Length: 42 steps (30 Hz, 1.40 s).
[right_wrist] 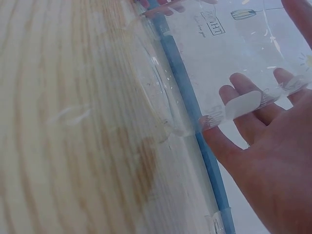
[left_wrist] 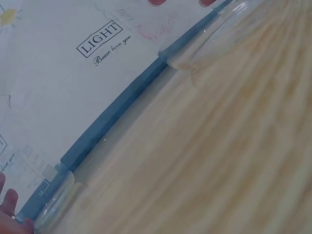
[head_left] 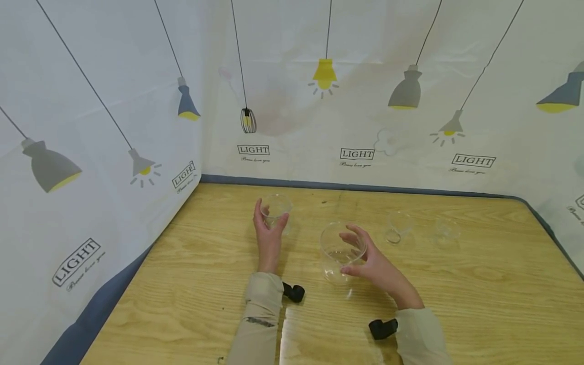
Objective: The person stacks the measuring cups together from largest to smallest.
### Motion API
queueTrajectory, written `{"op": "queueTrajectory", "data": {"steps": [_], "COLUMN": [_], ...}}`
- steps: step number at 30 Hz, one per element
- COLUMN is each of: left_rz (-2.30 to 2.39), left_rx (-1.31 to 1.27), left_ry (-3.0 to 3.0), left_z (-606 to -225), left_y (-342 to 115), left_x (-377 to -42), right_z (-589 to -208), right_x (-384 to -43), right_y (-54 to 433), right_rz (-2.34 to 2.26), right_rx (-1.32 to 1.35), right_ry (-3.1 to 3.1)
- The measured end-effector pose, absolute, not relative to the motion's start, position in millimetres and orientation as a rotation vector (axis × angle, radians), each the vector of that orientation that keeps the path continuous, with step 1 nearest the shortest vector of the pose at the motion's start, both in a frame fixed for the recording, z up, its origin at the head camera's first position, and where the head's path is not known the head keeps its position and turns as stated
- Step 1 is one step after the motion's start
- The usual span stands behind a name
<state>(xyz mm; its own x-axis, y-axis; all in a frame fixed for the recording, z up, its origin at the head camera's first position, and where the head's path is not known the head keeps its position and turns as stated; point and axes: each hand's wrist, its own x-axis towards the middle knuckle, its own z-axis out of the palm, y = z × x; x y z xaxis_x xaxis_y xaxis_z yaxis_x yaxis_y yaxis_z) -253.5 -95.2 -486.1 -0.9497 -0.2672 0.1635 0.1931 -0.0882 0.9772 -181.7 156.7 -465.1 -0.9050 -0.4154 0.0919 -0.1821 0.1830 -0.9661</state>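
My left hand [head_left: 270, 237] grips a clear glass beaker [head_left: 276, 207] from the near side, thumb on its right and fingers on its left. White printed markings show on this beaker [left_wrist: 45, 187] at the lower left of the left wrist view. To the right and nearer, my right hand [head_left: 375, 263] holds a larger clear beaker [head_left: 332, 261] by its right side, with its mouth upward. In the right wrist view a white patch marks the large beaker's wall [right_wrist: 243, 104], and the fingers show through the glass.
Two smaller clear glass vessels [head_left: 393, 236] [head_left: 444, 232] stand on the wooden table [head_left: 191, 284] to the right of the large beaker. A white curtain [head_left: 292, 121] printed with lamps encloses the table at the back and sides. Black wrist mounts [head_left: 294, 293] stick out by both sleeves.
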Motion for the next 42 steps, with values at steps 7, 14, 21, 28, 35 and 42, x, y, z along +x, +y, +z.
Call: {"op": "queueTrajectory", "data": {"steps": [7,14,21,28,35,42], "left_rz": [-2.075,-2.101,-2.120,-2.154,-2.131,-2.145], "left_rx": [0.054,0.041,-0.009,-0.020,-0.024,-0.032], "left_ry": [-1.924,-1.915,-1.913,-1.892,-1.910,-1.900], "left_z": [-478,-477,-477,-482,-496,-496], "left_y": [-95,-94,-94,-95,-96,-95], "left_x": [-247,-246,-247,-251,-259,-260], "right_z": [-467,-469,-469,-467,-468,-469], "right_x": [-183,-183,-182,-182,-182,-183], "right_y": [156,157,157,156,157,157], "right_rz": [-1.804,-1.806,-1.813,-1.804,-1.801,-1.802], "right_rx": [-0.577,-0.579,-0.581,-0.579,-0.574,-0.574], "right_ry": [2.260,2.255,2.256,2.265,2.261,2.257]}}
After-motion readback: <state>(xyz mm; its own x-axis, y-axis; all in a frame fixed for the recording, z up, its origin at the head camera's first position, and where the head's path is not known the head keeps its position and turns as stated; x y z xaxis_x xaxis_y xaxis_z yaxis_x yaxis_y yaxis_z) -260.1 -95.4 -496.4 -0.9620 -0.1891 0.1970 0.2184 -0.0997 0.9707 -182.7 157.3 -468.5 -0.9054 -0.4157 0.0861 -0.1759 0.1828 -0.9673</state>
